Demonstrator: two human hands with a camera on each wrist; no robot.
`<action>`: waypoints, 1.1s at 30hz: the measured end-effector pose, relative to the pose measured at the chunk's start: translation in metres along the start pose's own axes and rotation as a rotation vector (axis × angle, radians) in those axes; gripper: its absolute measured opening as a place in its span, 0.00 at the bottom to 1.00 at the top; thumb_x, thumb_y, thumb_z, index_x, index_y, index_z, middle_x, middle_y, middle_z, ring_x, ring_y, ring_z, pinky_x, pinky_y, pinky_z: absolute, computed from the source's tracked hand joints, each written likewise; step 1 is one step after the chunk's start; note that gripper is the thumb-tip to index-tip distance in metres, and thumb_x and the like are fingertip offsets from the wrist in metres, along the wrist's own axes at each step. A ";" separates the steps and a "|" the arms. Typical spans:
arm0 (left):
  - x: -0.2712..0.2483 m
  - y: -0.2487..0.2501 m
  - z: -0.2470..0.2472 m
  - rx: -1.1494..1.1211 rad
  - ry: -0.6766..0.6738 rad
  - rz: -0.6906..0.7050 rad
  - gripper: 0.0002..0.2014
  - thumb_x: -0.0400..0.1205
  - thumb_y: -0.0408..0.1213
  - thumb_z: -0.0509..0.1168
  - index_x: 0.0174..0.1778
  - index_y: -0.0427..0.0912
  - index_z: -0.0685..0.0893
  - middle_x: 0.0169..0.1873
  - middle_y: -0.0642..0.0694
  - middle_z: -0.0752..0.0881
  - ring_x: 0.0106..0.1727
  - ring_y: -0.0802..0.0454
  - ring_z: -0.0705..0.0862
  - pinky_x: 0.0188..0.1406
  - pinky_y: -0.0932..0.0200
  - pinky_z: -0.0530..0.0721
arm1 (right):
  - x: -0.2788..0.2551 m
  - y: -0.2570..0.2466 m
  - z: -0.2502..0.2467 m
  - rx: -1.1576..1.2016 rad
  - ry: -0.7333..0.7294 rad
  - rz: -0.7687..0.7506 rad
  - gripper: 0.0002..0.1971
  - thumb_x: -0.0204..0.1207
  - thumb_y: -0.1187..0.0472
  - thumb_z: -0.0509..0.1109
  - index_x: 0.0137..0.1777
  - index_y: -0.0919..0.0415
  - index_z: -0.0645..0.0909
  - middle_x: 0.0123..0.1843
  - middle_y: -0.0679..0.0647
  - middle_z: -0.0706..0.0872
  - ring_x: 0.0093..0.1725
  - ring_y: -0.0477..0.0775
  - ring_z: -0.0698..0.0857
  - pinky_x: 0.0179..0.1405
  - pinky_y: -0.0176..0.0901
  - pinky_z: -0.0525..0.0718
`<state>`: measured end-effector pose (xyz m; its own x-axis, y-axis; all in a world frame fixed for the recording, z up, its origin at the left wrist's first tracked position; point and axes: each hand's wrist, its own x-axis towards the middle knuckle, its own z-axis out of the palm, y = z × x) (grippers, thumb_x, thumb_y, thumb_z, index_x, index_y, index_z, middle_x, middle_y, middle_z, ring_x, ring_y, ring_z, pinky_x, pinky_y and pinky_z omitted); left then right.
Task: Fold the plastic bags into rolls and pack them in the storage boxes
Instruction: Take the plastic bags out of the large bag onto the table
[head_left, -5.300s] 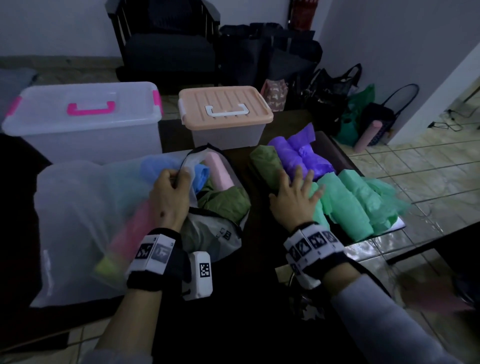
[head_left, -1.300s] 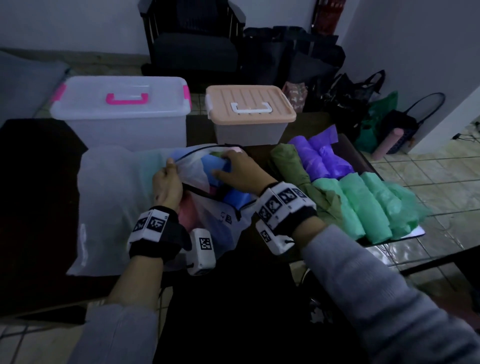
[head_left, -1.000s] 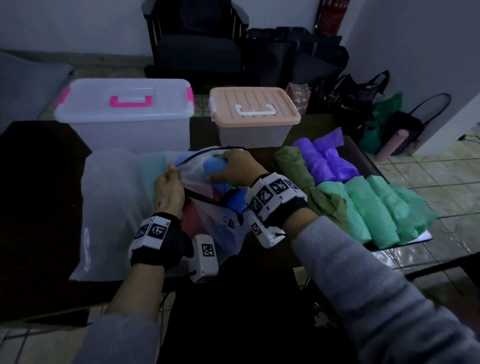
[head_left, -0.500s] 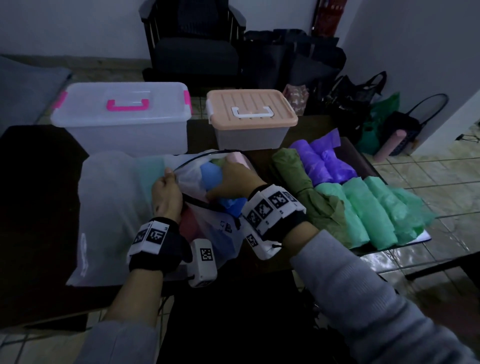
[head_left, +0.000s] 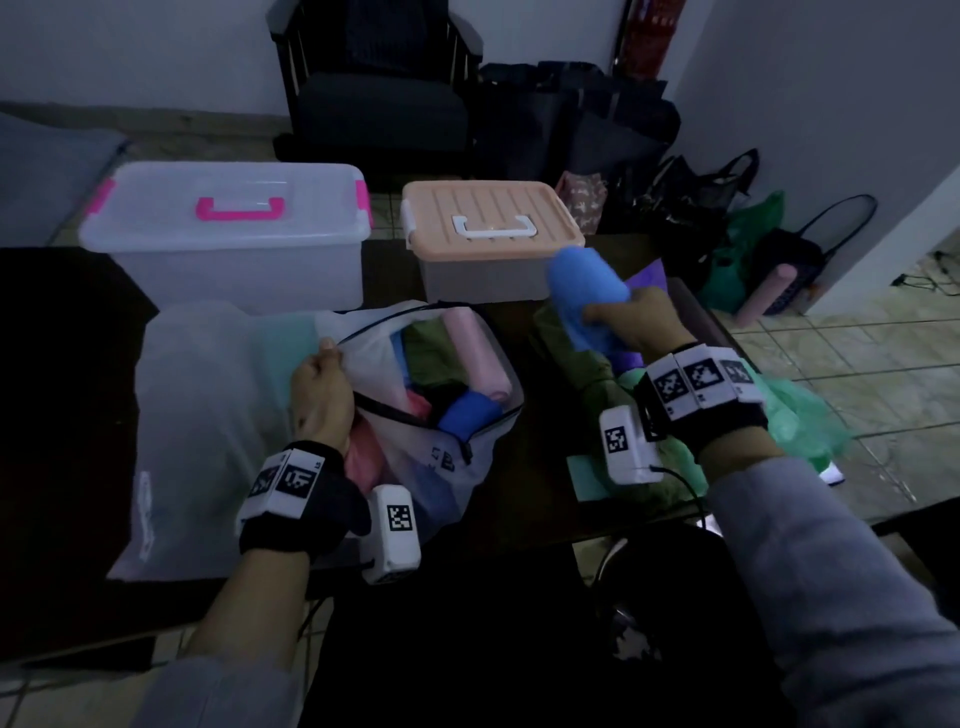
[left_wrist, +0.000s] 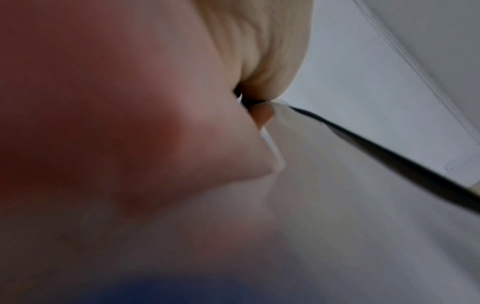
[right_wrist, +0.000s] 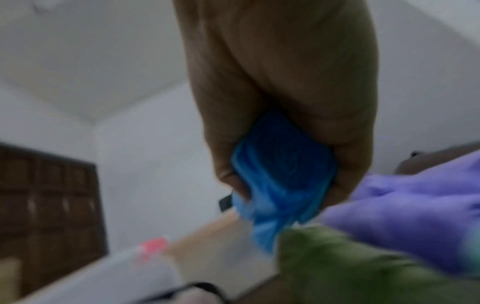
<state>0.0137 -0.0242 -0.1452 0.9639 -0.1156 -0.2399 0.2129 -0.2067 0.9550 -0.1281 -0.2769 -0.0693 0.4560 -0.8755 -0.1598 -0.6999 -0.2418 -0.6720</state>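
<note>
We find the right hand (head_left: 641, 325) gripping a blue bag roll (head_left: 584, 296), held above the tabletop (head_left: 524, 499) beside the peach-lidded box (head_left: 491, 221); the left hand (head_left: 319, 400) pinches the mesh bag's rim (head_left: 415, 314)

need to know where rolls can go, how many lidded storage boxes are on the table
2. A clear box with pink handle stands at the back left; a box with peach lid stands right of it. Both are closed.

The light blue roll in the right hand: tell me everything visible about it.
The light blue roll is a soft, crinkled plastic bag rolled into a stubby cylinder with a rounded top. The right hand grips its lower half, holding it tilted in the air before the peach-lidded box, above the green and purple rolls. Its loose lower end trails below the grip.
</note>
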 end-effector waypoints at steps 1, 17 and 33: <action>-0.001 0.000 0.000 0.005 0.002 0.002 0.25 0.87 0.52 0.50 0.60 0.35 0.82 0.61 0.34 0.83 0.62 0.37 0.80 0.68 0.42 0.76 | 0.006 0.005 -0.002 -0.005 0.059 0.022 0.30 0.70 0.55 0.77 0.65 0.74 0.75 0.61 0.64 0.81 0.57 0.60 0.81 0.33 0.35 0.77; -0.015 0.007 -0.001 0.107 -0.007 0.113 0.22 0.87 0.49 0.50 0.59 0.36 0.83 0.55 0.38 0.83 0.55 0.45 0.79 0.53 0.57 0.73 | 0.022 0.016 0.024 -0.406 0.061 0.192 0.40 0.69 0.40 0.73 0.73 0.65 0.68 0.75 0.66 0.67 0.76 0.63 0.64 0.76 0.49 0.58; -0.039 0.011 -0.001 0.278 -0.040 0.256 0.21 0.88 0.47 0.51 0.57 0.34 0.83 0.54 0.35 0.84 0.48 0.49 0.75 0.45 0.61 0.66 | -0.104 -0.003 0.101 0.411 -0.482 0.224 0.09 0.79 0.63 0.66 0.54 0.68 0.74 0.40 0.58 0.74 0.33 0.51 0.75 0.23 0.38 0.78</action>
<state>-0.0211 -0.0210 -0.1253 0.9722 -0.2341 -0.0117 -0.0907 -0.4216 0.9022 -0.1180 -0.1430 -0.1238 0.5850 -0.5785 -0.5684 -0.5837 0.1863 -0.7903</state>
